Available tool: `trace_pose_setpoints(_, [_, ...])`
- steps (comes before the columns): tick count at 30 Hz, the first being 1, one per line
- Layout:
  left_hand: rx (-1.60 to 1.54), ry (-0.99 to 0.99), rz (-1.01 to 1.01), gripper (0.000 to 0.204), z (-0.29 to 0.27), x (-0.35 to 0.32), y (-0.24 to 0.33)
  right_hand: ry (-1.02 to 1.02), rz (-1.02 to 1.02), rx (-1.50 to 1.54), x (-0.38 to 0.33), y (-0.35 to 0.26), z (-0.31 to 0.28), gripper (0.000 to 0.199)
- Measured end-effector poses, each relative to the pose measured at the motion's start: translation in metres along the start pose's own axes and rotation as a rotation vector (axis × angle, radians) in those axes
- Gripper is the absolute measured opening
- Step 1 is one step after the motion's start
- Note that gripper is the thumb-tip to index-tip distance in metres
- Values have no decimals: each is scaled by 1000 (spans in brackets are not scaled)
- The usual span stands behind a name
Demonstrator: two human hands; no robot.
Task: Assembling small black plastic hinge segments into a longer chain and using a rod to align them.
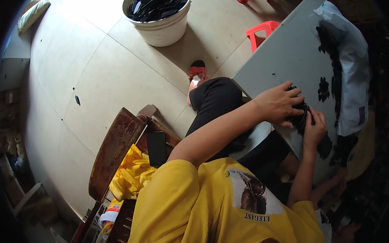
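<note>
- Head view: left hand [279, 102] and right hand [314, 128] meet over a small black part [300, 118] at the near edge of the grey table [284, 53].
- Left hand: fingers curled down over the part, gripping it from above.
- Right hand: fingers closed on the same part from below.
- More black pieces [322, 89] lie loose on the table, just beside a white plastic bag [349, 63].
- White bucket [159, 25] full of black parts on the floor, well apart from the table.
- Red stool [262, 30] stands against the table's far side.
- Dark phone [156, 147] on wooden chair [116, 148], beside yellow cloth [131, 176].
</note>
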State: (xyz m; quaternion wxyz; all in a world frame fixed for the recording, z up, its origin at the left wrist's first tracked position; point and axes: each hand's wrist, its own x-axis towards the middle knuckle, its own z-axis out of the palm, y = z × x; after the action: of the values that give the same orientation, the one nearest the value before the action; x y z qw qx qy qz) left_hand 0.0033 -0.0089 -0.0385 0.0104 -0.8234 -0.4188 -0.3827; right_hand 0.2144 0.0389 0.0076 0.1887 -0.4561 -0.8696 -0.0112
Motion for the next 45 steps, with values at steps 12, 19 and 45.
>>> trace_pose_setpoints(12, [-56, -64, -27, 49, 1, -1, 0, -35, 44, 65, -2, 2, 1, 21])
trace_pose_setpoints(19, [-82, -22, 18, 51, 6, 6, 1, -46, 104, -6, -6, 7, -12, 22])
trace_pose_setpoints(45, [-15, -215, -69, 51, -17, 9, 4, -121, 33, -18, 5, -19, -24, 27])
